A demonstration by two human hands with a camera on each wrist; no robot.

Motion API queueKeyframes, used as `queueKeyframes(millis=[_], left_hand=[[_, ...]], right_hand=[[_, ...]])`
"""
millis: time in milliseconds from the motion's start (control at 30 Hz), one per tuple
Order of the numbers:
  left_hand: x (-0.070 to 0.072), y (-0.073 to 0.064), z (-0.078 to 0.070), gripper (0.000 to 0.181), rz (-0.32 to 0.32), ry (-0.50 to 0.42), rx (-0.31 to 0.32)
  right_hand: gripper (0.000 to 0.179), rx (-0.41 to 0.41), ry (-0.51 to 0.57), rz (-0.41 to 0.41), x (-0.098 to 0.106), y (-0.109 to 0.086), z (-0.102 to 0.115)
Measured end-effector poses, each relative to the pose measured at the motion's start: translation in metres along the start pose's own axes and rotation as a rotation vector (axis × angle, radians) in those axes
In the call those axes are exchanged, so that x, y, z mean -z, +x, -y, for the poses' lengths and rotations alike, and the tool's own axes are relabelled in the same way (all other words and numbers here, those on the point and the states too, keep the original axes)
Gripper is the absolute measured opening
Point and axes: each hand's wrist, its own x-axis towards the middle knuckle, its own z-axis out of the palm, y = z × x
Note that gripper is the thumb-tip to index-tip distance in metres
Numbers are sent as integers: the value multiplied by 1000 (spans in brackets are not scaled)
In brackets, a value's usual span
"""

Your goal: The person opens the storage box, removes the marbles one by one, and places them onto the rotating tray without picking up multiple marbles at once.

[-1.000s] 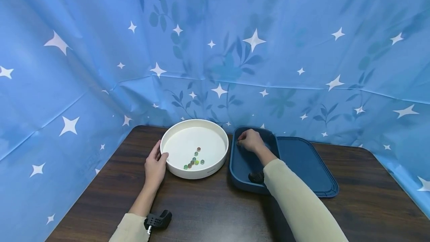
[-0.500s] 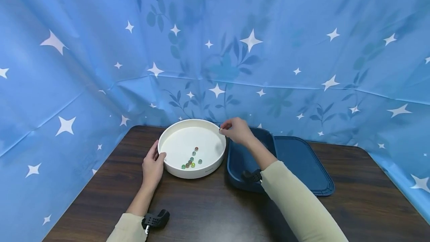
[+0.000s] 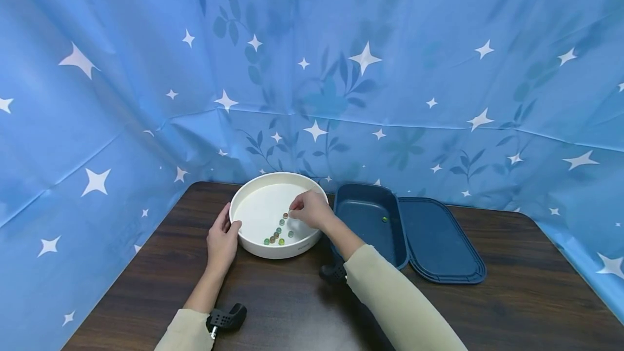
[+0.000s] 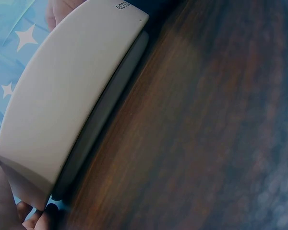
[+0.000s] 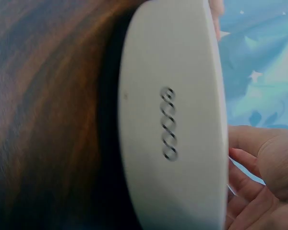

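A white round tray [image 3: 258,202] with a low wall stands on the table, several small glass marbles [image 3: 279,230] scattered across its floor. My left hand [image 3: 222,238] grips the tray's left side, thumb at the rim and fingers around the outside. Over the right part of the tray, my right hand [image 3: 314,211] pinches a tiny marble between thumb and fingertips, mostly hidden by them. In the right wrist view the tray's outer wall [image 5: 177,62] covers the fingertips. To the right, a dark blue rectangular box [image 3: 363,248] holds a yellow-green marble [image 3: 385,219].
A flat dark blue lid [image 3: 443,242] lies right of the box, against it. Dark wood tabletop [image 3: 292,307] spreads in front of the tray. A blue star-patterned curtain [image 3: 414,80] hangs behind the table.
My right hand has come up out of the blue box, crossed the tray's right rim and moved left over its floor. The left hand keeps its hold on the tray.
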Motion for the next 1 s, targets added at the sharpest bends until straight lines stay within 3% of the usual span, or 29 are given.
queueKeyframes(millis=[367, 500, 767, 900, 1000], left_hand=[[-1, -1, -1, 61, 7, -2, 0], [-1, -1, 0, 61, 13, -7, -1], [-3, -2, 0, 61, -4, -5, 1], [-1, -2, 0, 61, -5, -5, -5], [1, -1, -1, 61, 0, -6, -10]], right_hand=[[5, -97, -233, 33, -18, -2, 2], [4, -107, -268, 30, -20, -4, 3], [10, -42, -138, 33, -6, -6, 0], [15, -31, -72, -20, 15, -11, -4], [15, -78, 1, -79, 31, -19, -10]])
